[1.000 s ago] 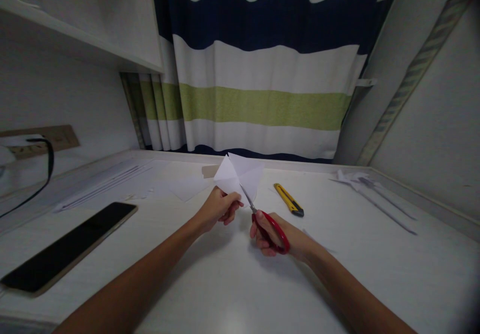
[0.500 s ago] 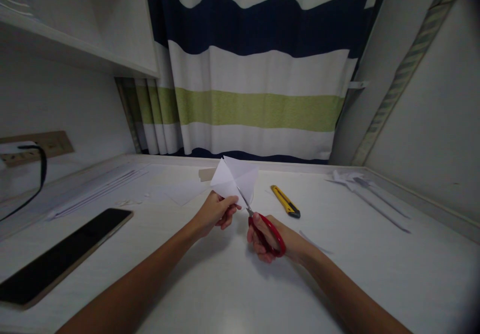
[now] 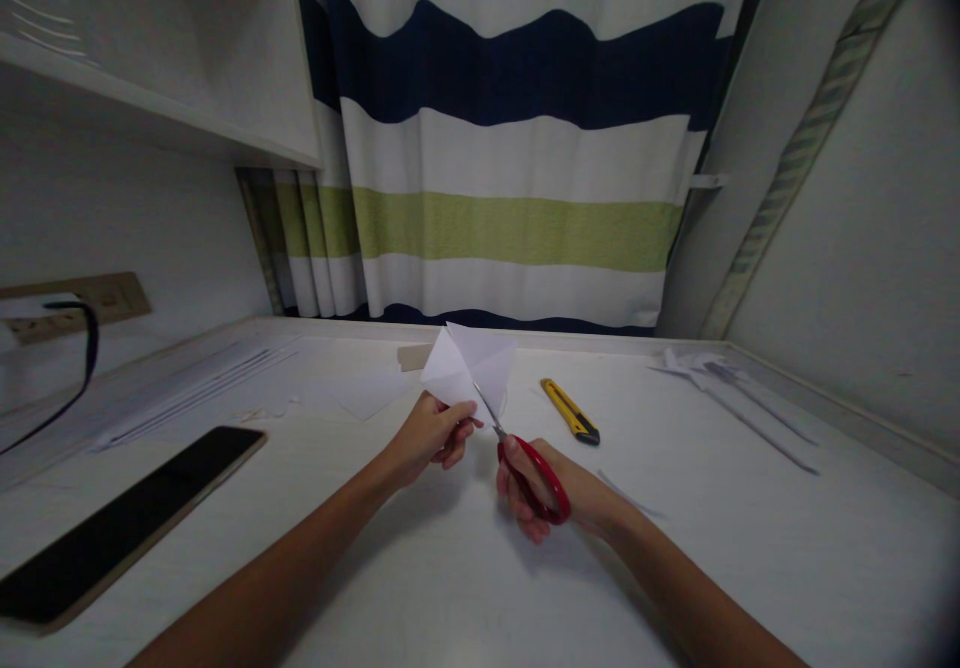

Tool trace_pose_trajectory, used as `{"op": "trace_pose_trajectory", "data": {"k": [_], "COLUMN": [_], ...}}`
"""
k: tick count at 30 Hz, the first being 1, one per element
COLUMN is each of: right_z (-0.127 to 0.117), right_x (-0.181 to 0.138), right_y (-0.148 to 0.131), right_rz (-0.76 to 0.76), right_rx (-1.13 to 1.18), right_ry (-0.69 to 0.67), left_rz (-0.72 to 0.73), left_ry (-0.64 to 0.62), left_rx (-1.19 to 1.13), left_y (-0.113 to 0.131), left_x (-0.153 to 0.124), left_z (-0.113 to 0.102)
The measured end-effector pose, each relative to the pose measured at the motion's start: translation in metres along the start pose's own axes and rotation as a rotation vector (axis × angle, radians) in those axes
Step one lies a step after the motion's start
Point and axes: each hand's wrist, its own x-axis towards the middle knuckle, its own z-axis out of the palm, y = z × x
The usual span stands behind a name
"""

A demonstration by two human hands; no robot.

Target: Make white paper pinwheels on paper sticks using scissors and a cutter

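A white sheet of paper (image 3: 482, 353) with fold creases is raised above the table near the middle of the view. My left hand (image 3: 436, 433) pinches its lower left edge between thumb and fingers. In my right hand (image 3: 529, 493) is a pair of scissors with red handles (image 3: 556, 493), thumb and fingers wrapped round the loops. The metal blades point up and left and lie along a slit in the paper, close to my left fingertips. How far the blades are apart is hard to make out.
A yellow utility knife (image 3: 570, 411) lies right of the paper. White paper strips (image 3: 757, 408) sit at far right, a dark tablet-like device (image 3: 127, 523) at left. Behind are more paper (image 3: 371, 388), a small brown piece (image 3: 412, 357) and a striped curtain (image 3: 510, 228).
The whole view has shifted slightly, so things appear a little lower. Both hands keep their hold, and the scissors stay at the slit with hardly any visible change.
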Motion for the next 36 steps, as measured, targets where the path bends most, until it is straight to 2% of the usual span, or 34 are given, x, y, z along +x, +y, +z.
{"op": "trace_pose_trajectory", "data": {"k": [7,13,17,19,20,21,23,24,26,28,31,34,36], "right_z": [0.001,-0.004,-0.018,-0.032,-0.041,-0.051,-0.073,-0.085,-0.105,-0.121,-0.132,-0.133,-0.133], "right_x": [0.000,-0.004,-0.016,-0.021,-0.022,-0.023,-0.023,-0.023,-0.026,-0.032,-0.040,-0.042,-0.041], "right_y": [-0.001,-0.004,-0.014,-0.017,-0.017,-0.016,-0.012,-0.009,-0.001,0.006,0.015,0.021,0.023], "right_rz": [0.005,-0.010,0.056,0.127,0.158,0.176,0.246,0.355,0.466,0.551,0.636,0.670,0.677], "right_rx": [-0.011,0.028,-0.069,-0.189,-0.264,-0.359,-0.655,-0.834,-0.932,-0.987,-1.040,-1.077,-1.103], "right_ry": [0.020,-0.014,-0.118,-0.109,-0.041,0.088,0.406,0.606,0.775,0.874,0.936,0.938,0.929], "left_rz": [0.008,0.017,0.052,0.064,0.065,0.063,0.048,0.035,-0.001,-0.050,-0.143,-0.238,-0.319], "left_ry": [0.000,0.028,0.116,0.174,0.199,0.222,0.256,0.267,0.277,0.263,0.178,0.045,-0.117], "left_rx": [-0.020,0.020,0.046,0.067,0.080,0.094,0.121,0.133,0.154,0.170,0.194,0.215,0.238], "left_y": [0.000,-0.002,0.002,0.005,0.006,0.007,0.007,0.006,0.003,-0.001,-0.009,-0.012,-0.008], "left_x": [0.000,0.003,0.008,0.011,0.012,0.012,0.012,0.012,0.012,0.013,0.013,0.007,-0.001], "left_z": [0.001,-0.003,-0.017,-0.025,-0.028,-0.030,-0.031,-0.031,-0.027,-0.023,-0.016,-0.009,-0.006]}}
